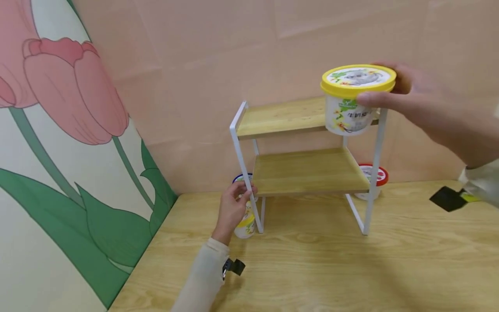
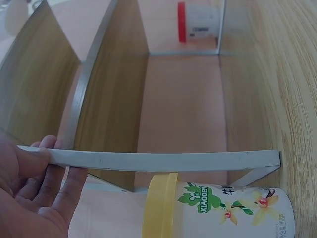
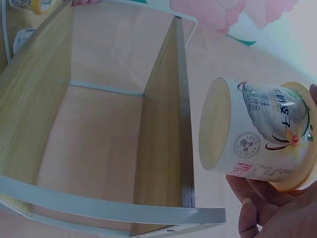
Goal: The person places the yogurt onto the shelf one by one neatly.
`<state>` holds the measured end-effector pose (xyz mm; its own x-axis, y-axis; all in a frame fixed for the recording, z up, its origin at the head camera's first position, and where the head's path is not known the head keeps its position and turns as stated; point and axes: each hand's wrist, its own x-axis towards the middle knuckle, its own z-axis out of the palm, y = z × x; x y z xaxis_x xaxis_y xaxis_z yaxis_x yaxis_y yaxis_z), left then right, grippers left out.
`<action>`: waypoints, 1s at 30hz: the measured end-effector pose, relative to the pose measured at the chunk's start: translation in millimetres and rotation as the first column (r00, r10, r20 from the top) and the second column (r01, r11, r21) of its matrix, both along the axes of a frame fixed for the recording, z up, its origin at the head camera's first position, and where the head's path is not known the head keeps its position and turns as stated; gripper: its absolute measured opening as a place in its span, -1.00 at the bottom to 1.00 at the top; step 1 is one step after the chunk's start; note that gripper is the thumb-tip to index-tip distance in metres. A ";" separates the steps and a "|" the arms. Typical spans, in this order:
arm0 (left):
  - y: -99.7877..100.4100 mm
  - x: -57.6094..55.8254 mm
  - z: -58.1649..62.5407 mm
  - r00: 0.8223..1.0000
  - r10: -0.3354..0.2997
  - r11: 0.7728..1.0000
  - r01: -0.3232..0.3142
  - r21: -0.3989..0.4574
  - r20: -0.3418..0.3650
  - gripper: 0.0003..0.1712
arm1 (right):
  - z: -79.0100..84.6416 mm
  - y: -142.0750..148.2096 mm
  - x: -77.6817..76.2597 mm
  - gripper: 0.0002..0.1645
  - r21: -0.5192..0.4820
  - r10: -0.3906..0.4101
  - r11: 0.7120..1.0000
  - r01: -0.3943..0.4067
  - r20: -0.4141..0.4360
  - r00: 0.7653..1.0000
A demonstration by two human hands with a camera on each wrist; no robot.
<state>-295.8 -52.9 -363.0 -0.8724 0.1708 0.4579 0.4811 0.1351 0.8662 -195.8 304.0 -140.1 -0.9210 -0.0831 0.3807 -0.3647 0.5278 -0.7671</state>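
My right hand (image 1: 436, 110) grips a white paper tub with a yellow lid (image 1: 347, 115), thumb on the near side of its rim. The tub is upright, in front of the right end of a two-tier wooden shelf's top board (image 1: 280, 117). In the right wrist view the tub's base (image 3: 215, 124) faces the shelf side. My left hand (image 1: 230, 210) pinches the shelf's white metal left leg (image 2: 148, 161) between thumb and fingers. Just outside that leg stands another yellow-lidded tub (image 2: 233, 210), partly hidden by the hand in the head view.
A blue-lidded tub (image 1: 241, 177) shows behind the left leg, mostly hidden. To the right of the shelf, a red-lidded tub (image 1: 380, 177) stands partly behind the right leg. The shelf stands on a wooden table (image 1: 312, 268), near a pink backdrop and a tulip-printed panel (image 1: 74, 86).
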 end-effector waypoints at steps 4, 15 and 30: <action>0.4 0.7 -3.2 1.000 0.002 1.000 -0.002 0.003 0.013 -0.84 | 0.6 0.3 -6.3 -0.38 0.002 0.004 1.000 -0.004 0.024 1.000; 3.1 4.2 0.1 1.000 0.003 1.000 -0.004 0.007 0.020 -0.84 | 6.9 1.8 -21.2 -0.33 0.070 -0.013 0.998 0.009 0.057 0.998; 2.5 7.9 5.5 0.999 0.034 0.999 -0.033 -0.032 0.039 -0.80 | 15.3 2.7 -36.3 -0.52 0.098 -0.001 0.995 -0.013 0.136 0.991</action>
